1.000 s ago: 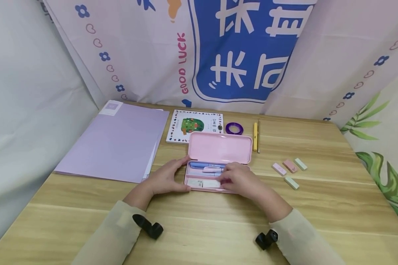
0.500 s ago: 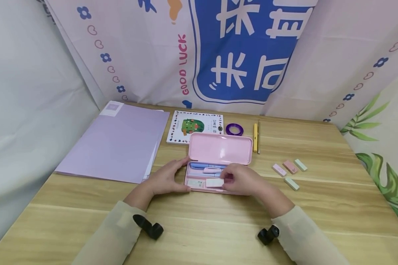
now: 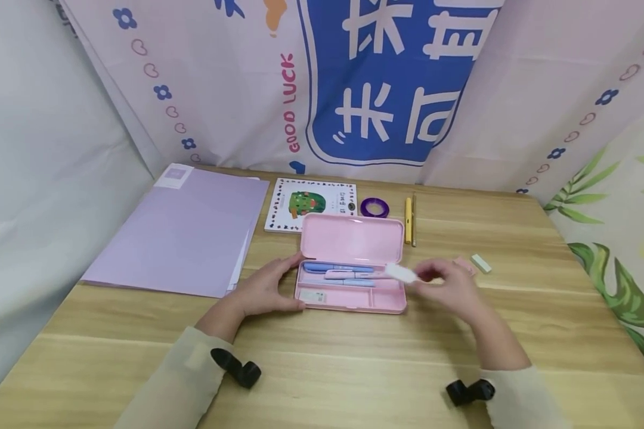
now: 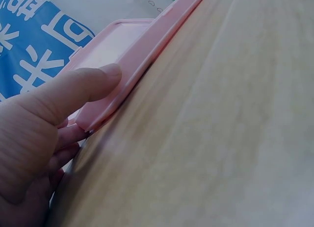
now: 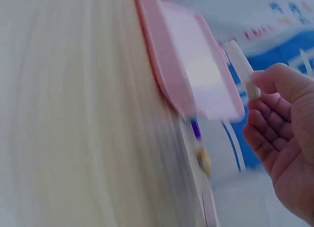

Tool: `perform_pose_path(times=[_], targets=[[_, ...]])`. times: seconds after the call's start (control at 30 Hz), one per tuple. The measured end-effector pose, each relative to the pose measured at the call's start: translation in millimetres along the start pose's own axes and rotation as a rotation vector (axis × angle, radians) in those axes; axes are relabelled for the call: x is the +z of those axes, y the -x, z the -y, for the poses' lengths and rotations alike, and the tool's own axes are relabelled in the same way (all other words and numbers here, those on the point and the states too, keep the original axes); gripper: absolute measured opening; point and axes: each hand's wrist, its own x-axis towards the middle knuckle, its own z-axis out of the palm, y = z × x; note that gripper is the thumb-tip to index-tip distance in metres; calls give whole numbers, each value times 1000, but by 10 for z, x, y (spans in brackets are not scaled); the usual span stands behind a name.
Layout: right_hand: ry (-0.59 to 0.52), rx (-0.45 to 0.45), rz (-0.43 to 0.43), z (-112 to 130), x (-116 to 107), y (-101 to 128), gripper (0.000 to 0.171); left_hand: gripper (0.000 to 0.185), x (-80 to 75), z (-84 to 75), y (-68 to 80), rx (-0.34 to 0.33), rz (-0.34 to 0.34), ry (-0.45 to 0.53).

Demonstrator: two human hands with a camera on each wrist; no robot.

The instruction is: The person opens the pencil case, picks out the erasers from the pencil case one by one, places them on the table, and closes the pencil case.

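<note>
Progress stands at the midpoint of one transfer: the white eraser (image 3: 401, 273) is pinched between thumb and fingers of the right hand (image 3: 451, 286) and is held in the air just beside the right end of the pink pencil case (image 3: 349, 280), above the wooden table (image 3: 322, 357). It is out of the case's tray but not set down. The right wrist view confirms the pinch, with the eraser (image 5: 241, 67) projecting from the fingertips. The left hand (image 3: 265, 289) holds nothing; its thumb and fingers rest against the left end of the case, thumb on the front corner in the left wrist view, steadying it. The case lid stands open. Inside the tray remain two blue pens (image 3: 337, 268), a pink pen (image 3: 354, 274) and a small white item (image 3: 312, 295) in the front left compartment. Judged from this layout, removal of the eraser is done and its placement is outstanding. Two small erasers (image 3: 474, 263) lie on the table beyond the right hand, partly hidden by it.
</note>
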Motion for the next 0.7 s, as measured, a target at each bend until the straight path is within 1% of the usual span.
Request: perform_pose_path(times=[0.13,0.23,0.3,0.37,0.47,0.57,0.7], targets=[[4,105,-151,-385,-296,199,26,107,-7,7,7,4,-1,-3],[-7,202,-208,-697,-475,357,33,107,-15,11,15,3,-1,-5],[-10,252,-229,-868,-565,442,36,107,-20,13,16,7,-3,-7],[16,293,-234,-1002,-632,512,38,107,-22,13,14,12,-4,-9],[75,333,-213,-1123,-686,575,40,106,-22,13,6,17,-5,-6],[131,352,-177,-1174,-699,598,41,106,-17,13,-1,18,-4,-3],[158,370,-142,-1190,-699,596,42,106,-9,14,-7,21,-4,-4]])
